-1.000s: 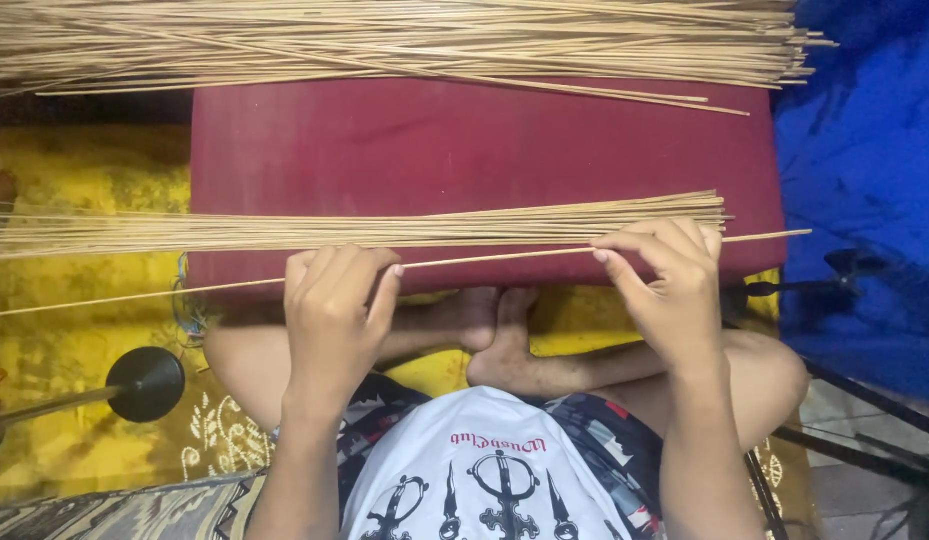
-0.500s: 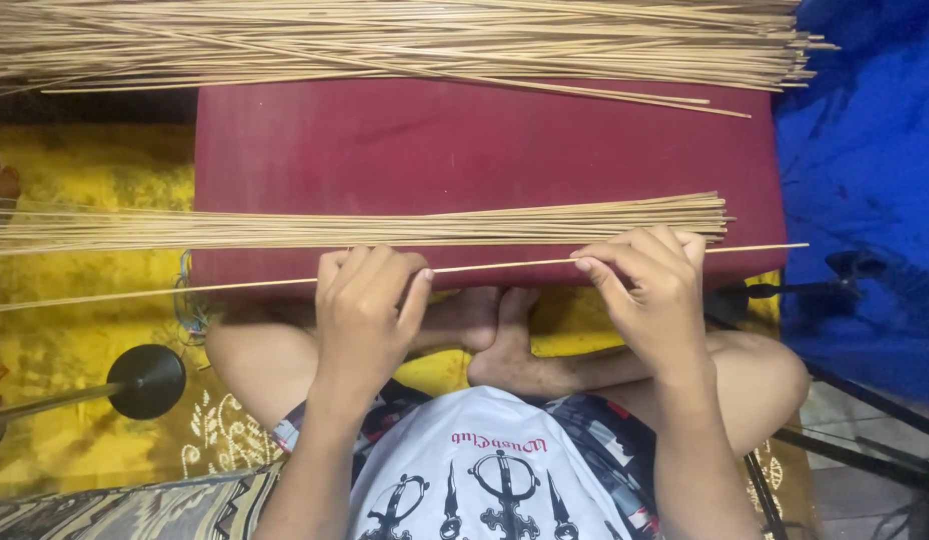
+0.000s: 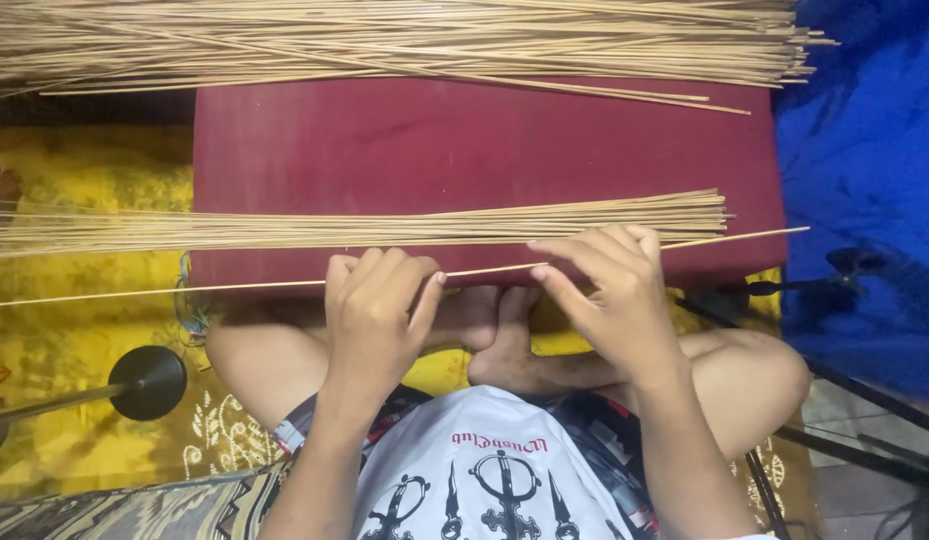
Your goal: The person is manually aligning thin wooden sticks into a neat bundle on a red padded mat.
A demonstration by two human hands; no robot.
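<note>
Yellow patterned cloth (image 3: 74,330) covers the floor, blue fabric (image 3: 864,150) lies to the right, and a dark red cushioned board (image 3: 484,150) sits across the seated person's crossed legs. Big heap of thin bamboo sticks (image 3: 384,40) along the board's far edge; smaller flat bundle (image 3: 384,228) lies across its near half. Single stick (image 3: 234,287) rests just beside that bundle, at the near edge, running left past the board. Left hand (image 3: 374,320) curled over it, fingers together, pinching it. Right hand (image 3: 614,295) likewise pinches the same stick farther right. Black round stand base (image 3: 147,382) on the cloth at left.
</note>
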